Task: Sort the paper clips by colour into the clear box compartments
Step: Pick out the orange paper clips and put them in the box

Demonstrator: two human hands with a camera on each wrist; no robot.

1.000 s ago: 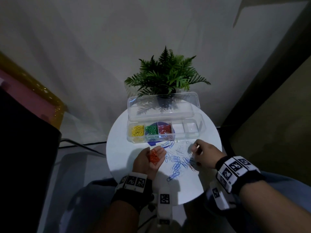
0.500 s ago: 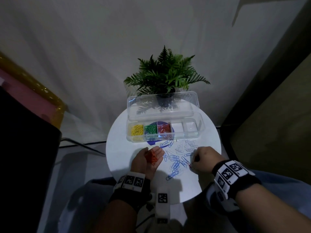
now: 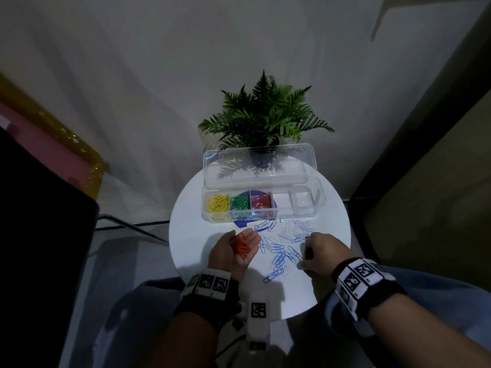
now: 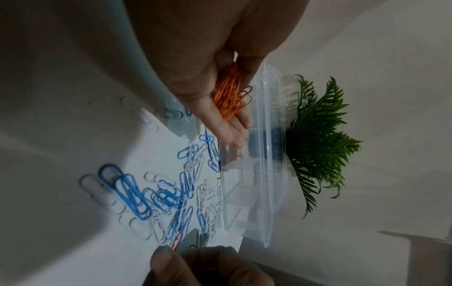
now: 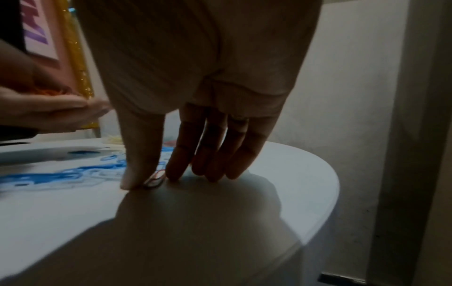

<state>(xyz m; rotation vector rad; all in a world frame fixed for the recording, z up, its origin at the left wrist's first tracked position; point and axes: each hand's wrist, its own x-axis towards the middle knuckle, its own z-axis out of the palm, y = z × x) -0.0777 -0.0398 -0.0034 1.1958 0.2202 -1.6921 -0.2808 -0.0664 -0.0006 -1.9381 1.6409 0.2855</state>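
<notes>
My left hand [image 3: 225,254] lies palm up over the table with a small heap of orange paper clips [image 3: 241,247] cupped in it, fingers relaxed [image 4: 229,127]. My right hand [image 3: 305,257] is down on the table at the right edge of the loose pile; thumb and forefinger pinch one orange-red clip [image 5: 155,179] against the surface. Blue and clear clips [image 3: 279,254] lie scattered between the hands. The clear box [image 3: 265,218] stands open behind them, with yellow [image 3: 219,203], green [image 3: 240,203] and red clips [image 3: 261,201] in its three left compartments.
The two right compartments [image 3: 292,201] of the box look empty. The box lid [image 3: 259,166] leans back against a potted fern [image 3: 265,115]. The round white table [image 3: 196,235] is small, and its rim lies close to my right hand [image 5: 325,174].
My right hand has slid back towards me along the pile, from near the box to the pile's near right edge, and pinched a clip. The left hand has kept still with its orange clips.
</notes>
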